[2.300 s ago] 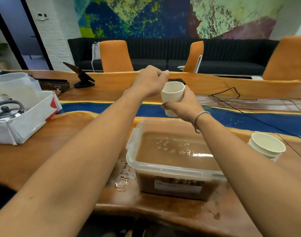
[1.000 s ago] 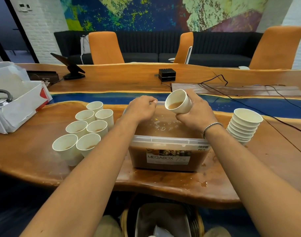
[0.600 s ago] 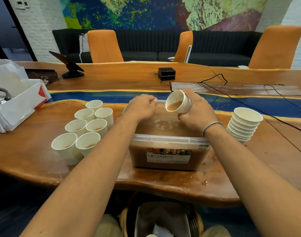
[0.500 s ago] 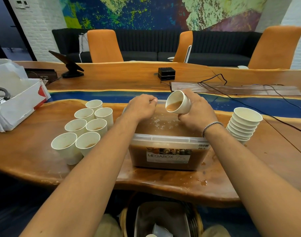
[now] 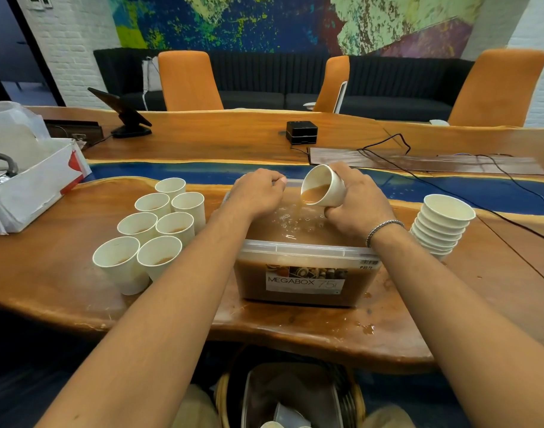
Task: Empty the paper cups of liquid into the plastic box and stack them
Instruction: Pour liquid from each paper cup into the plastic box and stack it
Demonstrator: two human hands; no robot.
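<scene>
Holding a paper cup tipped over the plastic box, my right hand has its fingers wrapped round the cup's side. The cup leans to the left with its mouth low. Brown drink sits right at its lip, just above the brown pool in the box. Bubbles float on the pool under the cup.

My left hand is over the box's far left corner with its fingers curled in. I cannot tell if it grips the rim.

Seven full cups stand close together on the surface, left of the box, each with some brown drink inside. A stack of empty cups stands right of the box, near my right wrist. Little wet drops lie on the surface by the box's near right corner.
</scene>
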